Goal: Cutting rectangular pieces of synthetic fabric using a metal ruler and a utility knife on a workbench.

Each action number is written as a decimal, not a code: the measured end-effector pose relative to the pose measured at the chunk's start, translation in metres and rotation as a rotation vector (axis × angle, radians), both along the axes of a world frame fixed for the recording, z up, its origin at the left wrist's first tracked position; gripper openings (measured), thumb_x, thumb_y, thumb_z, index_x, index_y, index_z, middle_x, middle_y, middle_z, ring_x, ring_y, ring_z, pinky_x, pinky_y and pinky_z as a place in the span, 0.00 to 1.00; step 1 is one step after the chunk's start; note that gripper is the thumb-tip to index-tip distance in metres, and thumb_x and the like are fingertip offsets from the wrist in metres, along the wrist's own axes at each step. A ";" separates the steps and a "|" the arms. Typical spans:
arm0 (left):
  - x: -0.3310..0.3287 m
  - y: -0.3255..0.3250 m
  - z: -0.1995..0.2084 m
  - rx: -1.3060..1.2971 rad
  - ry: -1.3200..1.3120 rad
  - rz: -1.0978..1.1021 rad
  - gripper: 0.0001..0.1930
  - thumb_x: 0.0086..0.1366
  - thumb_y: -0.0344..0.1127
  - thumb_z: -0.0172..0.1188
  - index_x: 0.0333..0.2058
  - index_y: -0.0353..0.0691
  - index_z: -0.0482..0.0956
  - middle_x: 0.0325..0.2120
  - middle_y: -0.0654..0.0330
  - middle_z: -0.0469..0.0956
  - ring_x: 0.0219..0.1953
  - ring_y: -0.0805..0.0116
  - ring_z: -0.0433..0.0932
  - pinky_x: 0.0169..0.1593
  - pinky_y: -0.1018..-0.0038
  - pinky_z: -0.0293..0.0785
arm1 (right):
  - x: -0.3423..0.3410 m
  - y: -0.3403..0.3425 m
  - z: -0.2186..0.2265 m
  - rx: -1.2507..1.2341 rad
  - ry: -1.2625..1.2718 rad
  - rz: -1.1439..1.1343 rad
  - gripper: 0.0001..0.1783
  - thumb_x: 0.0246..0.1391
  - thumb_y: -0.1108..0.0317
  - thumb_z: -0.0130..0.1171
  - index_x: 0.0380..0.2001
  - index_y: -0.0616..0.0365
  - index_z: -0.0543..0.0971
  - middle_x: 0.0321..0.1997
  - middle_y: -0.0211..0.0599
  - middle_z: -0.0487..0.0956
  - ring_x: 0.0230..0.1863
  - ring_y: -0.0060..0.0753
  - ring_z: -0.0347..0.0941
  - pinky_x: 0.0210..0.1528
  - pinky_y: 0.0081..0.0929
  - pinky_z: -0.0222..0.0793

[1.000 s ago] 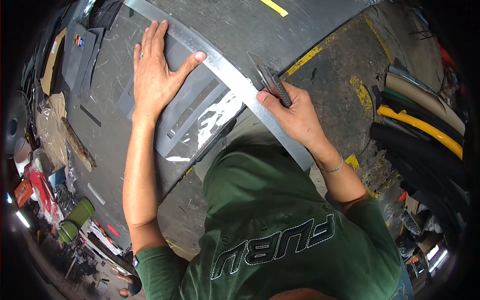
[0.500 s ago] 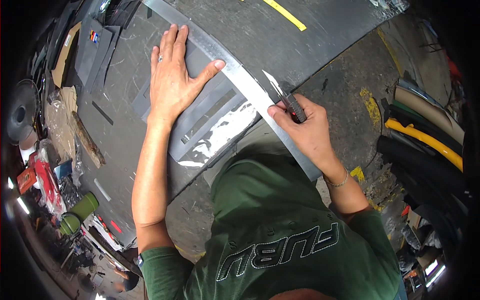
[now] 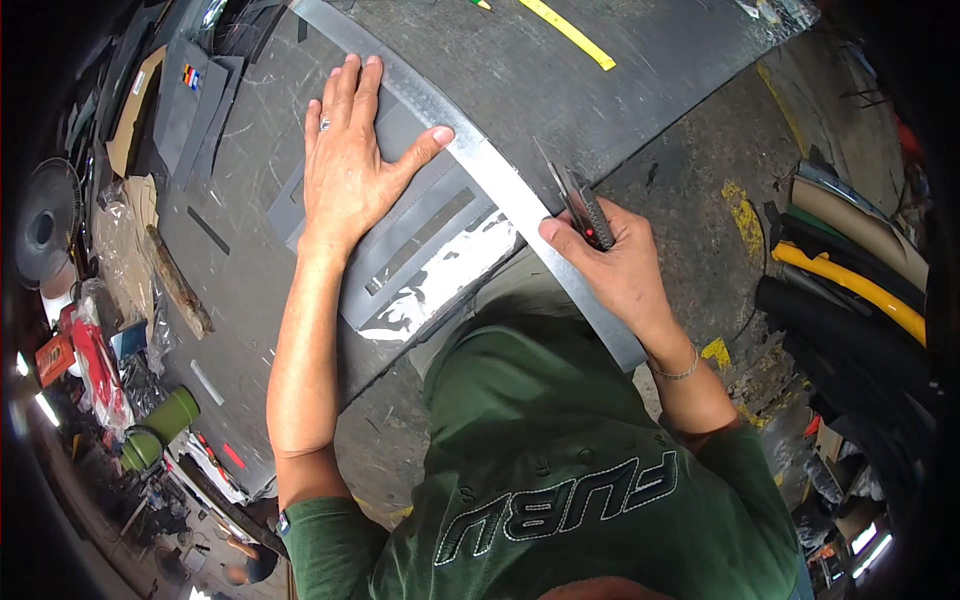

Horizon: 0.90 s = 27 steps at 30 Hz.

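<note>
A long metal straightedge (image 3: 495, 170) runs slantwise over the dark worktable and past its near edge. My left hand (image 3: 350, 175) lies flat with fingers spread, its fingertips and thumb at the straightedge, its palm over a grey sheet (image 3: 400, 215) with a cut slot. Part of that sheet is hidden under the hand. My right hand (image 3: 615, 260) is closed around a utility knife (image 3: 582, 205), blade out and pointing away from me. The right thumb rests on the straightedge near the table edge. Shiny clear film (image 3: 440, 280) shows at the sheet's near side.
A yellow strip (image 3: 567, 33) lies on the far part of the worktable (image 3: 640, 100). Grey offcuts (image 3: 195, 125), cardboard and a piece of wood (image 3: 178, 280) crowd the left. Rolls of material, one yellow (image 3: 850, 282), stand at the right. A person (image 3: 258, 562) is at lower left.
The knife has turned slightly in my right hand, its blade now seen nearly edge-on. Both hands keep their places on the straightedge; the whole view has shifted a little.
</note>
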State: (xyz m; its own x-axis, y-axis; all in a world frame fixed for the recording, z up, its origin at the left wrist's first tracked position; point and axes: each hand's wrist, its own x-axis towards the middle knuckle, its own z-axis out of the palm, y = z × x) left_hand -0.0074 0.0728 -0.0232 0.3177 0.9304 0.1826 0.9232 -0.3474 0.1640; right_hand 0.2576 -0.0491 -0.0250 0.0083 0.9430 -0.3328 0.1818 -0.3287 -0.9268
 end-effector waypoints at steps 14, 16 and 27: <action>-0.001 0.001 0.000 -0.006 -0.012 -0.005 0.56 0.57 0.76 0.64 0.72 0.38 0.62 0.74 0.44 0.58 0.78 0.49 0.53 0.79 0.51 0.43 | 0.001 0.000 -0.004 -0.015 0.060 0.012 0.14 0.60 0.61 0.73 0.31 0.62 0.82 0.24 0.20 0.74 0.29 0.12 0.65 0.32 0.19 0.62; -0.001 0.001 0.001 -0.007 -0.010 -0.006 0.56 0.57 0.75 0.64 0.72 0.38 0.62 0.74 0.44 0.58 0.77 0.49 0.53 0.79 0.51 0.43 | 0.000 0.000 -0.002 -0.010 0.055 0.014 0.14 0.60 0.61 0.73 0.31 0.62 0.82 0.24 0.20 0.74 0.29 0.13 0.65 0.32 0.19 0.62; -0.001 0.001 0.000 0.008 -0.006 -0.013 0.56 0.57 0.76 0.64 0.72 0.38 0.63 0.73 0.44 0.59 0.77 0.49 0.54 0.78 0.50 0.44 | 0.003 0.001 0.000 -0.007 0.054 0.034 0.17 0.61 0.58 0.72 0.33 0.63 0.82 0.23 0.21 0.72 0.29 0.13 0.63 0.31 0.20 0.61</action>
